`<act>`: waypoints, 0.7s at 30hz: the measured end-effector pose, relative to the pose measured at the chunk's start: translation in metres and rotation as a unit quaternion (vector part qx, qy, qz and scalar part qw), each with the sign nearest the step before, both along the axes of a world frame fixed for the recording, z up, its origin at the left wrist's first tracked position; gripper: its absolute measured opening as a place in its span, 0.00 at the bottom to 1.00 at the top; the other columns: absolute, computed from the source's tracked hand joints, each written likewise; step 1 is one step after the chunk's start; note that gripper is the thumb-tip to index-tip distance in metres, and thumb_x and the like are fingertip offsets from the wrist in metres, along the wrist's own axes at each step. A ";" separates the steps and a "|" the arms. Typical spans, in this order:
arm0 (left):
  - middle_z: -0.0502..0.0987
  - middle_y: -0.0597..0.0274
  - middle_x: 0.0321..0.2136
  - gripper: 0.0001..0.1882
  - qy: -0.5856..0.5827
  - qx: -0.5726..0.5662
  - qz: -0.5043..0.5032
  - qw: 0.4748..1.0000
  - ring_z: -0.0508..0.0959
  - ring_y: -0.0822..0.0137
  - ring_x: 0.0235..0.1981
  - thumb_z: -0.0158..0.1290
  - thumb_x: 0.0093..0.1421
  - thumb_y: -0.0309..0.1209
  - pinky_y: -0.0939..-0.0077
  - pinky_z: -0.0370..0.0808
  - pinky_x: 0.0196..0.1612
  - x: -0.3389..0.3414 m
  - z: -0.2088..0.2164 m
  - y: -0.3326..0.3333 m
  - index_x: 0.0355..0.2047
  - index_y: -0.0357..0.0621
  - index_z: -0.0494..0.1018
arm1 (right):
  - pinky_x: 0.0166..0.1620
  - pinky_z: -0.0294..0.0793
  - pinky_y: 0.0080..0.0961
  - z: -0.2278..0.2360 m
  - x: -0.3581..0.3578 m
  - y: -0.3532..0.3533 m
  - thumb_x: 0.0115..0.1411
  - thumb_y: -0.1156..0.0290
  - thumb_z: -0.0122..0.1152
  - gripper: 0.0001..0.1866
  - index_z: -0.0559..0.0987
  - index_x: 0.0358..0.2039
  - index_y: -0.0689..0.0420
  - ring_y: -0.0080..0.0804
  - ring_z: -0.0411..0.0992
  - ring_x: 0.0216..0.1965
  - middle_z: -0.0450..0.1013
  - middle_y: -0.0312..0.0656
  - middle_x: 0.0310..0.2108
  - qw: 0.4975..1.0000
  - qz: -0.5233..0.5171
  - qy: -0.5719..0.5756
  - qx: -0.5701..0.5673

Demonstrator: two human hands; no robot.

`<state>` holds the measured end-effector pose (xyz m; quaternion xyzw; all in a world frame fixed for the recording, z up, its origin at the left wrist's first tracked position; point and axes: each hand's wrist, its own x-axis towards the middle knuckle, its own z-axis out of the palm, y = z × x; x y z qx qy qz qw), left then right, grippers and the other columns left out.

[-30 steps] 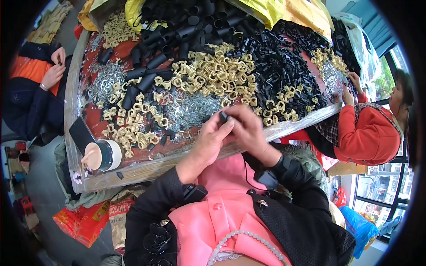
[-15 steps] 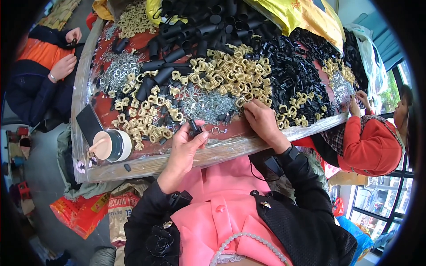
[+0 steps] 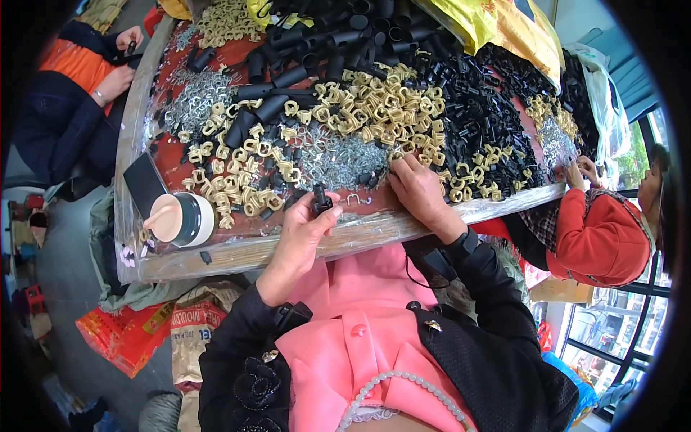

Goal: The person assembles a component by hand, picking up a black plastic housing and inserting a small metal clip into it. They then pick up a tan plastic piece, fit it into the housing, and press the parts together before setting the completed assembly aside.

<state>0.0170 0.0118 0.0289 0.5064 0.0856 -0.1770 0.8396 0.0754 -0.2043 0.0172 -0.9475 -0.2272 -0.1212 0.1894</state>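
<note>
Your worktable carries everything, and the silver pile of clips on it is the mark to go by. Well to the left of that pile sits a co-worker in navy and orange; well to its right is another in a red jacket. Far beyond the pile, a yellow bag droops over the table's back part. Black tubes lie beyond the pile, a heap of black fittings to its right, and gold rings press against its far side and right end, crowding that end. A dark flat slab and a lidded cup stand left of the pile, clear of your fingers.

Your right hand is bent down at the pile's right end, fingertips among clips and rings — whether they pinch anything, you cannot tell from here. Your left hand, on your side of the pile, pinches a small black part between thumb and fingers, its top poking out above the thumb. One loose U-shaped clip lies just on the pile's near side — between your hands.
</note>
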 end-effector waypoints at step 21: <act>0.69 0.70 0.21 0.09 -0.016 0.012 -0.016 1.000 0.66 0.81 0.20 0.53 0.50 0.27 0.87 0.63 0.23 0.007 0.002 -0.016 0.31 0.39 0.69 | 0.20 0.63 0.25 -0.003 0.011 -0.001 0.54 0.72 0.47 0.04 0.67 0.30 0.57 0.33 0.65 0.18 0.63 0.40 0.20 0.985 0.070 -0.020 0.158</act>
